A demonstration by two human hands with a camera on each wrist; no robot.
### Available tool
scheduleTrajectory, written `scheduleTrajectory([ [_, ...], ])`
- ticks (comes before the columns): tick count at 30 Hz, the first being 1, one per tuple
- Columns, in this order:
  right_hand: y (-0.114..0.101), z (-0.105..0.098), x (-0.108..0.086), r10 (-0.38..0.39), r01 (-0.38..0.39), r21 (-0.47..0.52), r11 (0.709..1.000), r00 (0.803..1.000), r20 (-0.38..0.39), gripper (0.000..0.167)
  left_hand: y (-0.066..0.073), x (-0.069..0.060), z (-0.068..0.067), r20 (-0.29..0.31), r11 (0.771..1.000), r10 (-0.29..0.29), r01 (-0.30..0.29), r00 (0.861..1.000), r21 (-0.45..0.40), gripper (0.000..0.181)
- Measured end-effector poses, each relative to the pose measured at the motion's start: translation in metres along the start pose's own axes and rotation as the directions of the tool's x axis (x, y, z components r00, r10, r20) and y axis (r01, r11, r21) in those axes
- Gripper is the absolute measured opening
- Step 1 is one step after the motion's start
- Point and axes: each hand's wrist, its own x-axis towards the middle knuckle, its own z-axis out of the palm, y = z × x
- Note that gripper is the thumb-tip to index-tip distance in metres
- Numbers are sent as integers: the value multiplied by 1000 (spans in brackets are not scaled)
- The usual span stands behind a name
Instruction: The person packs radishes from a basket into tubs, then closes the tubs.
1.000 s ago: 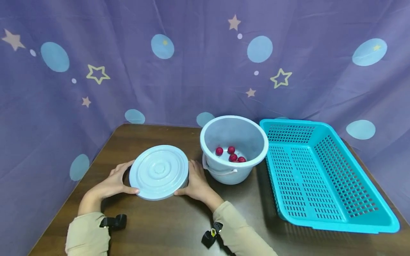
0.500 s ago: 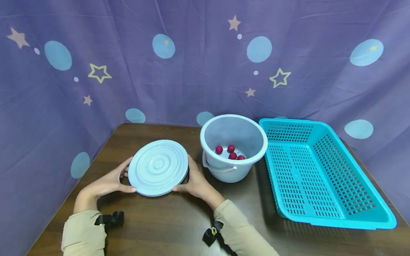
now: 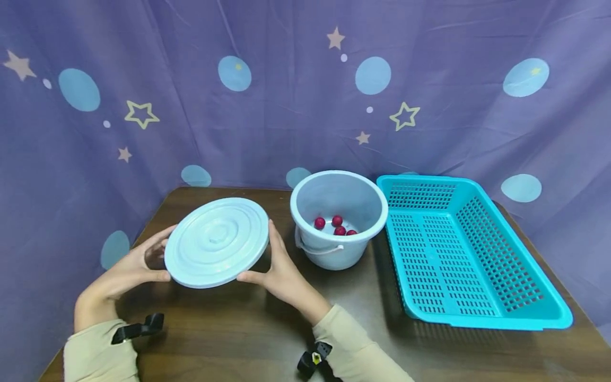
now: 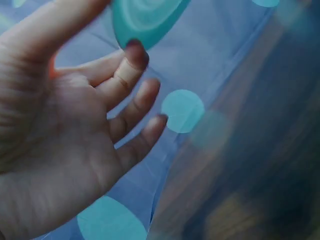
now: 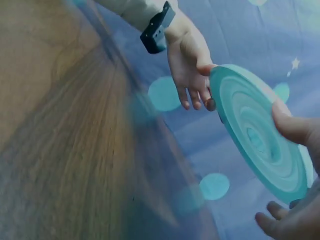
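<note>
A round pale blue lid (image 3: 217, 241) with raised rings is held up over the table, tilted, between both hands. My left hand (image 3: 129, 268) pinches its left edge between thumb and fingers, the other fingers loosely bent, as the left wrist view shows. On the opposite edge, my right hand (image 3: 281, 276) grips the lid with the thumb on one face and fingers behind. In the right wrist view the underside of the lid is partly hidden. Right of the right hand stands a pale blue bucket (image 3: 341, 260), uncovered, with several small red round things (image 3: 340, 231) at its bottom.
A turquoise perforated basket (image 3: 477, 321) stands right of the bucket, close to it. Both are on a dark brown wooden table (image 3: 229, 339). Behind the table hangs a purple curtain (image 3: 286, 127) with stars and dots.
Both hands have raised the lid off the table area, tilted it and shifted it slightly left. The bucket and basket keep their places; the head view has turned slightly.
</note>
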Motion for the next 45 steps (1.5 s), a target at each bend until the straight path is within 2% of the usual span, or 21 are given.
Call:
scheduleTrajectory([
  [2, -5, -1, -3, -17, 17, 14, 1000, 1000, -13, 120, 3, -1, -1, 0, 997, 18, -18, 1000, -69, 98],
  [7, -17, -7, -10, -47, 48, 19, 999, 998, -40, 121, 18, 0, -2, -12, 987, 64, -65, 998, -147, 99],
  [13, -29, -26, -20, -109, 111, 59, 992, 993, -46, 113, 36, 7, 1, 5, 982, 85, -83, 996, -167, 99],
  [18, -33, -46, -29, -169, 174, 154, 973, 984, -50, 103, 49, 16, 9, 15, 971, 101, -95, 995, -220, 94],
  [21, -38, -59, -35, -195, 201, 173, 964, 979, -56, 98, 61, 19, 15, 4, 965, 127, -123, 992, -232, 89],
  [25, -44, -77, -42, -226, 235, 156, 959, 971, -73, 94, 77, 24, 25, -22, 972, 168, -170, 986, -165, 88],
  [29, -46, -94, -47, -258, 270, 110, 957, 960, -107, 93, 84, 34, 37, -31, 977, 194, -196, 980, -78, 89],
  [32, -45, -107, -50, -251, 258, 39, 965, 958, -142, 93, 85, 42, 48, -45, 974, 211, -214, 976, -77, 88],
  [37, -43, -129, -57, -186, 173, -85, 981, 964, -188, 91, 88, 60, 69, -97, 962, 249, -257, 964, -88, 83],
  [40, -44, -141, -59, -158, 129, -137, 982, 959, -235, 90, 91, 76, 83, -121, 961, 265, -272, 957, -51, 83],
  [45, -43, -169, -63, -114, 67, -171, 983, 952, -283, 88, 98, 104, 109, -140, 967, 246, -253, 959, -38, 92],
])
